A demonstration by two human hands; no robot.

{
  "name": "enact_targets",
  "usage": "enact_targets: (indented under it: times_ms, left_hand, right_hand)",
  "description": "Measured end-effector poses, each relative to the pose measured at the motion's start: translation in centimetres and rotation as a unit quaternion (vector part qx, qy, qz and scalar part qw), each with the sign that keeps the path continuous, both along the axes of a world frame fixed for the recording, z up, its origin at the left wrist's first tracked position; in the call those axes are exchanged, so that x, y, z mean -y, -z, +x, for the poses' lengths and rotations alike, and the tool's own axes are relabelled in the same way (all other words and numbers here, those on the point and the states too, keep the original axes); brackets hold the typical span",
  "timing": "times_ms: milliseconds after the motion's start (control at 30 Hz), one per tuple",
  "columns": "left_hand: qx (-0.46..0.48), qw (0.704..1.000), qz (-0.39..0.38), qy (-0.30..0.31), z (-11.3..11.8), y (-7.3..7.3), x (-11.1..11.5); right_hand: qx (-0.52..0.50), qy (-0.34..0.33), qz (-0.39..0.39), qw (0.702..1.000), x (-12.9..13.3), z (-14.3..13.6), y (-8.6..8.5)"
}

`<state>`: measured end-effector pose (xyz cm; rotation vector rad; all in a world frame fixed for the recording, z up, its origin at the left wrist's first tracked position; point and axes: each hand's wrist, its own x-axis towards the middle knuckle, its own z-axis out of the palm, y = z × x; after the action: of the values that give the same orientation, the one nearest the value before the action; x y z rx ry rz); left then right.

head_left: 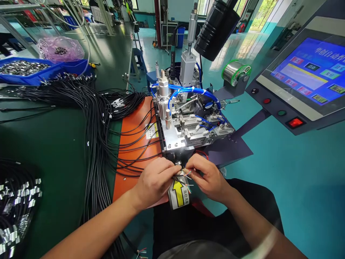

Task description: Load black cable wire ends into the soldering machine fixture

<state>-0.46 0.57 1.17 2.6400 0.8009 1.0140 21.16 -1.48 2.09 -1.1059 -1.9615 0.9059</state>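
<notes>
My left hand [157,178] is closed in a pinch on black cables, close to their stripped ends at the machine's front edge. Thin coloured wires [188,173] fan out from the cable ends between my hands. My right hand [209,176] pinches at these wires, its fingertips almost meeting those of my left. Just below lies a white label with a yellow arrow [178,194]. Directly beyond my hands stands the metal machine [171,138] with blue air tubes.
Bundled black cables [93,144] cover the green table [61,151] and cross an orange plate [126,144]. A blue tray [54,73] of metal parts is at back left. A solder spool [234,72] and control screen [309,72] stand right.
</notes>
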Motion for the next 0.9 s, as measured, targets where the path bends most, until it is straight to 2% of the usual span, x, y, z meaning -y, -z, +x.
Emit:
enact_targets:
  times_ms: [133, 233, 300, 400, 533, 733, 900]
  left_hand:
    - [-0.002, 0.999, -0.037, -0.014, 0.0, 0.0, 0.3]
    - [-0.012, 0.999, -0.048, -0.016, 0.1, -0.1, 0.4]
    - [-0.016, 0.999, -0.039, -0.022, 0.2, -0.2, 0.4]
    - [-0.024, 0.999, -0.024, -0.027, 0.1, -0.4, 0.2]
    - [-0.034, 0.999, -0.017, -0.017, -0.3, -0.3, 0.0]
    - [-0.054, 0.998, -0.038, -0.006, -1.3, -0.7, 0.1]
    - [-0.055, 0.996, -0.064, 0.013, -1.9, -0.8, 0.3]
  right_hand:
    - [-0.035, 0.064, 0.041, 0.996, 0.1, -1.3, 1.1]
    - [-0.026, 0.081, 0.091, 0.992, 0.4, -2.3, 1.8]
    - [-0.021, 0.092, 0.099, 0.991, 0.5, -2.6, 1.9]
    - [-0.05, 0.115, 0.023, 0.992, 0.6, -2.3, 1.5]
    - [-0.072, 0.1, -0.072, 0.99, 0.4, -1.5, 1.0]
    - [-0.063, 0.096, -0.102, 0.988, 0.2, -1.4, 1.4]
    - [-0.074, 0.109, -0.046, 0.99, 0.4, -1.5, 1.6]
